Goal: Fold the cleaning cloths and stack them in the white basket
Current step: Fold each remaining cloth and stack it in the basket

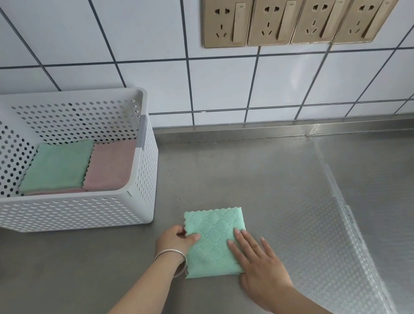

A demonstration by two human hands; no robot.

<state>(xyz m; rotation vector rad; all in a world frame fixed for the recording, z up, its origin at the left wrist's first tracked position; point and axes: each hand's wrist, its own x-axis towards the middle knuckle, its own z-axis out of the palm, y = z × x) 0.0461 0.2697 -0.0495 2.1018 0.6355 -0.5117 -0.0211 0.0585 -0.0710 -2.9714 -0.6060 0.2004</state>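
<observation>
While your left hand pinched the folded green cloth on the counter, your right hand lay flat on it; folded cloths (green, pink) already sat in the basket; this one remained.

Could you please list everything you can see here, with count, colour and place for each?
White basket: one, white perforated plastic, far left of the counter by the wall.
Folded cloths in basket: at least three showing, green one on the left atop a pink one, another pink one on the right.
Green cloth: one, folded, on the counter in front of the person.
Steel counter: one, grey.
Clear textured mat: one, on the right of the counter.
Wall sockets: four, gold, in a row on the white tiled wall.
Bangle: one, silver, left wrist.
Left hand: pinches the cloth's left edge.
Right hand: flat on the cloth's right side.
</observation>
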